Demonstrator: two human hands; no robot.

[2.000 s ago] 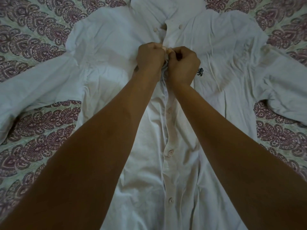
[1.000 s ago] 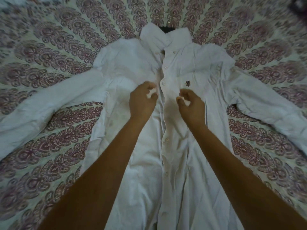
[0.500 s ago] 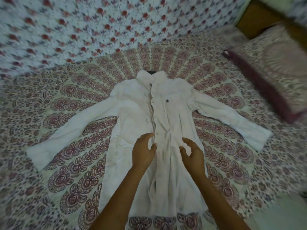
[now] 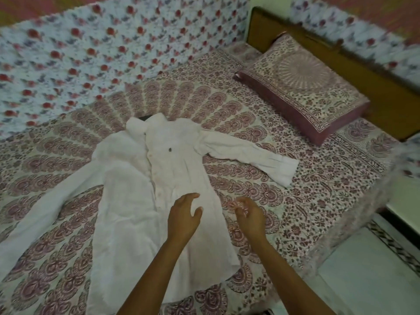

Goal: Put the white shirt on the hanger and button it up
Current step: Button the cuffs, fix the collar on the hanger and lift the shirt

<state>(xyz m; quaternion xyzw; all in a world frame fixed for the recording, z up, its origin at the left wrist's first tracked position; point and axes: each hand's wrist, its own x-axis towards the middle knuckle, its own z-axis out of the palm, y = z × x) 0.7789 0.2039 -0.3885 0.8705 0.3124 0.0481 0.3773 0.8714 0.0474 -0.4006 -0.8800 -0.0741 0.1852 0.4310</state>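
1. The left hand (image 4: 183, 218) has a loose, empty grip: fingers spread and slightly curled, palm down, holding nothing. It hovers over the lower front of the white shirt (image 4: 141, 201).
2. The right hand (image 4: 250, 215) is likewise unclenched and empty, fingers bent a little. It hangs over the bedspread (image 4: 261, 137) just beside the shirt's right edge.
3. The white shirt lies flat and face up on the bed, collar away from the person, hem near them. Both sleeves are spread out to the sides. The front placket looks closed down the middle, though single buttons are too blurred to count. A small dark emblem (image 4: 170, 150) sits on the chest.
4. A dark bit of the hanger (image 4: 145, 118) shows at the collar.
5. A patterned pillow (image 4: 302, 85) rests at the far right of the bed, well apart from the shirt, against a wooden headboard (image 4: 372, 71).
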